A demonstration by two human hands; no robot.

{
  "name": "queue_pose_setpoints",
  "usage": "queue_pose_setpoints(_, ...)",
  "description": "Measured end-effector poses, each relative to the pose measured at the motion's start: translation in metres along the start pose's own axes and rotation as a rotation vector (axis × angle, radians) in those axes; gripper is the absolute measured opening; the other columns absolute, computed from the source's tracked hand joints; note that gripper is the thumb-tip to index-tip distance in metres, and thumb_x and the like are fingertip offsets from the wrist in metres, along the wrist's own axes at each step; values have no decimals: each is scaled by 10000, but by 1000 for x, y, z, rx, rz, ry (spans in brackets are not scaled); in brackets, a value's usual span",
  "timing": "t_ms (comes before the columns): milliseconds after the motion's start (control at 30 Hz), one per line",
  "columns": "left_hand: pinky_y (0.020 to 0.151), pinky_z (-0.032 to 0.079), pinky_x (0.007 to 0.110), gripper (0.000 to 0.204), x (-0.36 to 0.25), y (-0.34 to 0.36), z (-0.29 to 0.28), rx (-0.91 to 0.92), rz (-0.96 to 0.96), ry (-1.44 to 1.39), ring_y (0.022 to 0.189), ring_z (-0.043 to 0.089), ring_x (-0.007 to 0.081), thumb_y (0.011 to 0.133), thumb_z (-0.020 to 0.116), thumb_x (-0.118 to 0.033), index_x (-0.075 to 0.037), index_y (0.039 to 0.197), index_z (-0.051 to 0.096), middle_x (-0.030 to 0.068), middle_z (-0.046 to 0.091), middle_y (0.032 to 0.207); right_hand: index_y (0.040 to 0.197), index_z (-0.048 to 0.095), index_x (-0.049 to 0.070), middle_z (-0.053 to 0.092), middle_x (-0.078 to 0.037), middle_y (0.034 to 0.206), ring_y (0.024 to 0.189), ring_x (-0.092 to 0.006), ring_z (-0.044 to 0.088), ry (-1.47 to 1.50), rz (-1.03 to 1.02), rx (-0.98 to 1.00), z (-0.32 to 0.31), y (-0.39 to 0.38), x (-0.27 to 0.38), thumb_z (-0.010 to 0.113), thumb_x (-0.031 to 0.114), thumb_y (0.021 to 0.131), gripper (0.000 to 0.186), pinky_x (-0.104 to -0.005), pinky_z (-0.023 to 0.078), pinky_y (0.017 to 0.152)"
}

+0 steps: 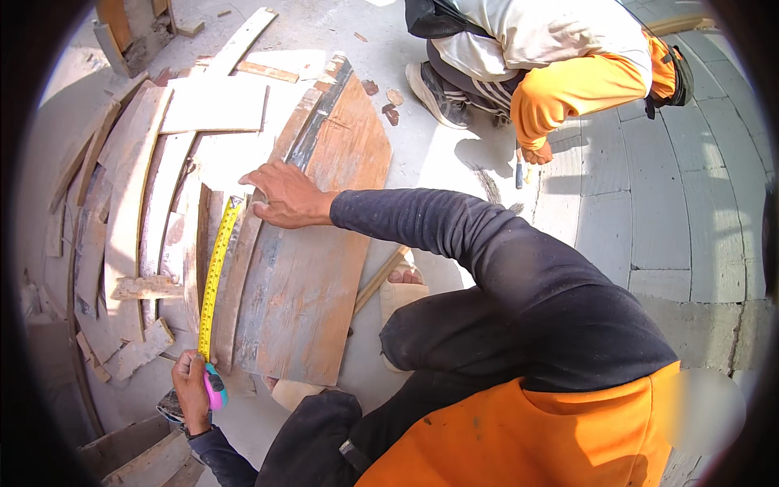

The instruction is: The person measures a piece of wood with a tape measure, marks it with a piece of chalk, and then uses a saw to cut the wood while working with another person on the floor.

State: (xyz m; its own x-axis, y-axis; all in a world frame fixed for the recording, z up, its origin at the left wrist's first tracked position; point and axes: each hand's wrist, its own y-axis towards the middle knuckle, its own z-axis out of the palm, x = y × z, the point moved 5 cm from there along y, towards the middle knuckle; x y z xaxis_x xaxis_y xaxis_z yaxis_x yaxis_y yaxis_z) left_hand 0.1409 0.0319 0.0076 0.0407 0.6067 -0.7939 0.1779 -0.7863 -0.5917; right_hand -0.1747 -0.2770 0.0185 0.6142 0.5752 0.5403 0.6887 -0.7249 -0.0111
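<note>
- Yellow tape measure blade (215, 272) is run out along the long edge of a wooden board (312, 243) lying on the concrete floor (649, 203).
- Left hand (192, 388) is closed around the pink-and-teal tape case (216, 390) at the near end of the board, holding it down by the lower corner.
- Right hand (284, 195) is spread flat, fingers open, pressing on the far end of the board right by the blade tip; cannot tell whether a finger actually pins the hook.
- Hands are well apart, one at each end of the blade.
- Board is worn ply, reddish-brown with grey patches, lying on top of other boards and beside a pile of scrap planks (130, 203) to the left.
- Progress, judged from the layout: tape is stretched and seated, so the measurement looks to be in hand. No pencil, mark or saw visible near the hands, so any marking or cutting is not yet done.
- Another person (560, 65) in an orange sleeve crouches at the top right, one hand holding a small tool (519, 172) down to the floor, well apart from the board.
</note>
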Motion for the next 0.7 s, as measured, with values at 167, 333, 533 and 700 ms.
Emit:
queue_pose_setpoints(167,589,414,237,195,24,-36,1,-72,-16,64,629,509,35,1072,576,-165,-42,967,686,-23,646,767,1345,662,-32,753,-181,995,810,-247,753,835,382,150,-6,4,10,564,356,1081,479,-371,616,722)
queue_pose_setpoints(333,603,417,258,245,-2,-35,41,-12,-71,184,641,526,50,1057,593,-192,-20,931,713,-25,641,760,1269,722,-39,756,-173,1102,830,-213,757,669,326,307,-7,-23,-2,648,406,1071,492,-319,655,713)
queue_pose_setpoints(533,643,454,269,257,16,-46,38,-97,-90,118,680,568,65,1054,584,-201,-12,948,723,-3,670,781,1290,712,-27,746,-168,1152,867,-206,757,763,367,321,-4,-10,26,706,341,1042,444,-324,651,733)
queue_pose_setpoints(700,671,475,286,272,18,-39,36,-78,-79,133,703,587,81,1048,579,-210,-3,947,724,13,705,809,1323,694,5,759,-168,1134,876,-207,760,631,323,361,3,-3,27,743,301,1007,436,-334,637,767)
